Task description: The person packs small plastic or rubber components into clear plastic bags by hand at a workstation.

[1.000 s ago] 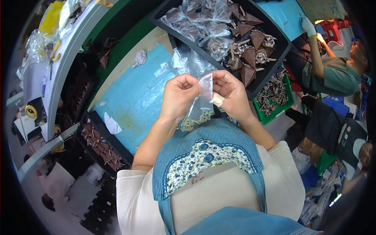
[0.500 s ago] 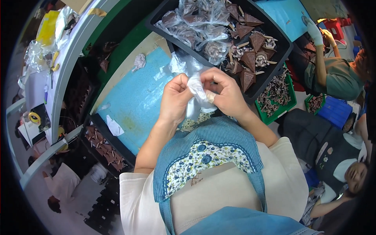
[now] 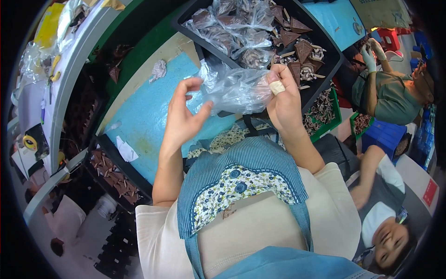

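A clear plastic bag [image 3: 239, 90] stretches crinkled between my hands, above the blue work surface. My right hand [image 3: 284, 95], with a pale bandage round one digit, pinches the bag's right end. At the bag's left end, my left hand [image 3: 185, 114] has its thumb and fingers spread apart, next to the plastic. Just beyond my hands is a black tray [image 3: 331, 74] with several filled clear bags [image 3: 232, 23] on its left. Loose brown pointed pieces [image 3: 303, 50] and pale-brown bits lie on its right.
A crumpled white scrap [image 3: 159, 69] and a torn white piece [image 3: 126, 149] lie on the blue surface [image 3: 148, 116]. A dark tray of brown pieces [image 3: 114, 176] stands at left. To the right are a green crate [image 3: 332, 114] and co-workers, one wearing gloves [image 3: 369, 58].
My hands have moved apart, and the bunched plastic between them has spread out into a bag. My left fingers have opened. The co-workers at the right have shifted their arms.
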A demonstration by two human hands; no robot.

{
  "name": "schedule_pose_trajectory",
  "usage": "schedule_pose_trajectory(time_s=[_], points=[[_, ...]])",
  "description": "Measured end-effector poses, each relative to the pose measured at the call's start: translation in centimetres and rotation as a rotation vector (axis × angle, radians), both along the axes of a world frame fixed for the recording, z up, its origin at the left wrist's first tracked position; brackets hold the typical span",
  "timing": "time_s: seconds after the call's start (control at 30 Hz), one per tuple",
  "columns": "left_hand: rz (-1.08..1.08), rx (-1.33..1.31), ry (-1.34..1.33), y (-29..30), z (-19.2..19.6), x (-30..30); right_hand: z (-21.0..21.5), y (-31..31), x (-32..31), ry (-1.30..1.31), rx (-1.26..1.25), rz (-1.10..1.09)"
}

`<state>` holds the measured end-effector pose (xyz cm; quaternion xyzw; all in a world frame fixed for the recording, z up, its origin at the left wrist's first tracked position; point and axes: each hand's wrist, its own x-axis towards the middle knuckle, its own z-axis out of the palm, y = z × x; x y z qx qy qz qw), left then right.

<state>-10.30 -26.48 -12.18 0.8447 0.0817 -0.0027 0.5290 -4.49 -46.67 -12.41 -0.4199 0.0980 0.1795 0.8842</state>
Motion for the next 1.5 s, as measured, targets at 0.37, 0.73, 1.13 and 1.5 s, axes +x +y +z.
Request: schedule_pose_trajectory(time_s=[0.37, 0.73, 1.13, 1.5], points=[[-0.308, -0.140, -0.043, -4.1, 0.7, 4.6, 2.0, -2.0, 1.4, -0.351, -0.548, 0.413], [0.331, -0.772, -0.199, -0.1, 3.5, -2.1, 1.7, -8.6, 1.8, -0.574, 0.072, -0.100], [0.516, -0.873, -0.237, 7.8, 2.0, -10.2, 2.3, -4.6, -5.2, -0.527, -0.084, -0.208], [0.441, -1.003, -0.176, 6.5, 1.6, -11.0, 1.0, -3.5, -7.3, -0.384, 0.035, -0.213]])
